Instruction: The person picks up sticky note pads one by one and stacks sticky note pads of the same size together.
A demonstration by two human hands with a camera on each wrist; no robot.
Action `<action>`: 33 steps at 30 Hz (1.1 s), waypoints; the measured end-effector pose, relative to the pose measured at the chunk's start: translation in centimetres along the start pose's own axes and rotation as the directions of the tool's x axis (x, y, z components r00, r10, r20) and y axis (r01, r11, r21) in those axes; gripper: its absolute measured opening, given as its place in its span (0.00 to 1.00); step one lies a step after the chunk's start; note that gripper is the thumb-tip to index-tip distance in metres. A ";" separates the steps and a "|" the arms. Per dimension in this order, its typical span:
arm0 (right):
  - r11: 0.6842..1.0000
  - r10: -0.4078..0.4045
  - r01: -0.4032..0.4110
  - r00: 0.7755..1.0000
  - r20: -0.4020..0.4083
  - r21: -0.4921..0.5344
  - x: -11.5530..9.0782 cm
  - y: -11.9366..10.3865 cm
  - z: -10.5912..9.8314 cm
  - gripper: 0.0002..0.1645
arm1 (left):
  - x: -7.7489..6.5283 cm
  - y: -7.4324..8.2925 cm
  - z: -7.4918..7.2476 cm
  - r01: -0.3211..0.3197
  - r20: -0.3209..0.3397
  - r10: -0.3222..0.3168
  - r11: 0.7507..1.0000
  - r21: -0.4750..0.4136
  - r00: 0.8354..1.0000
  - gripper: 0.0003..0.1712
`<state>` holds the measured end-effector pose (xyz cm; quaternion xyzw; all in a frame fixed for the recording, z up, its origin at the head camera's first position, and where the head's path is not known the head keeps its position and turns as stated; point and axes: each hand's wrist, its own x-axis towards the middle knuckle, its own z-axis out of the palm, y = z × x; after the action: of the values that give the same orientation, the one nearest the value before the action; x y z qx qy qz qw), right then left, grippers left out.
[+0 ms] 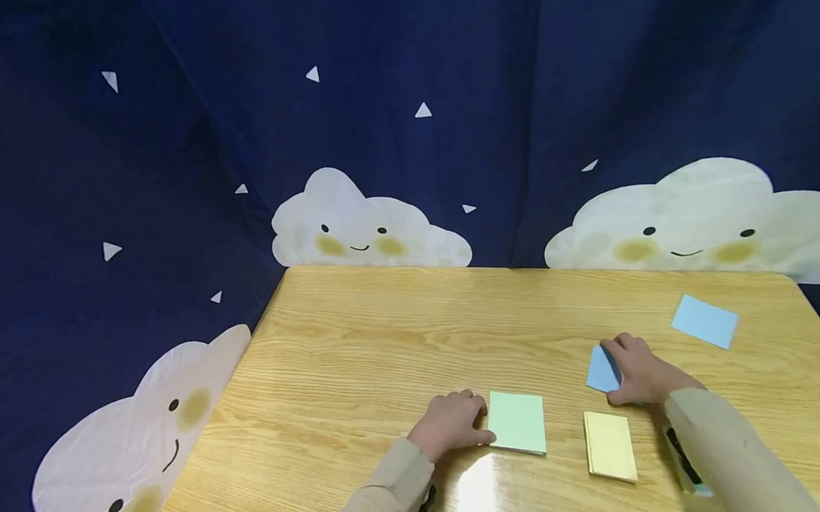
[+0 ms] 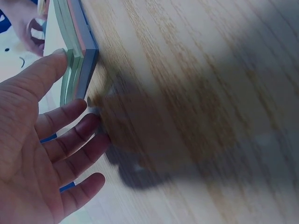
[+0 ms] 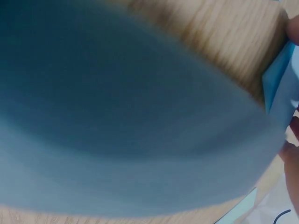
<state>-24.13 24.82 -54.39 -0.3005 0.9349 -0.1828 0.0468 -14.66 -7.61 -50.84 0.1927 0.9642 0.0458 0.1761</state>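
My left hand (image 1: 449, 424) is beside a square pad of pale green paper (image 1: 518, 422), its thumb touching the pad's near left corner. In the left wrist view the pad's edge (image 2: 86, 56) shows green, pink and blue-grey layers, and the other fingers are loosely bent. My right hand (image 1: 641, 372) grips a piece of blue paper (image 1: 602, 371) between thumb and fingers, covering much of it. The right wrist view is largely filled by a blurred, curved blue-grey sheet (image 3: 140, 177); only parts of the fingers show at its right edge.
A yellow paper pad (image 1: 610, 446) lies between the hands, nearer me. Another blue paper (image 1: 704, 321) lies at the back right of the wooden table (image 1: 375, 326). Below the right forearm, a blue-edged item (image 1: 698, 489) is partly hidden. A dark blue cloud-print curtain (image 1: 399, 30) surrounds the table.
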 end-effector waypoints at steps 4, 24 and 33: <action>1.000 0.025 -0.025 0.999 0.029 -0.007 0.2 -0.3 -0.3 0.50 | 0.1 0.0 0.2 -0.001 0.003 0.001 1.000 -0.002 1.000 0.22; 0.999 0.037 -0.038 0.999 -0.032 -0.017 -0.2 0.2 0.3 0.48 | -0.2 0.2 0.0 -0.022 -0.020 0.023 1.000 0.004 1.000 0.20; 0.999 0.035 -0.035 0.999 -0.005 0.016 0.6 -1.7 -2.1 0.48 | -0.1 0.1 0.1 -0.022 -0.023 0.022 1.000 -0.004 0.999 0.18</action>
<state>-24.10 23.89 -51.84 -0.2833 0.9387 -0.1900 0.0499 -14.49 -7.56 -50.94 0.2021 0.9640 0.0522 0.1649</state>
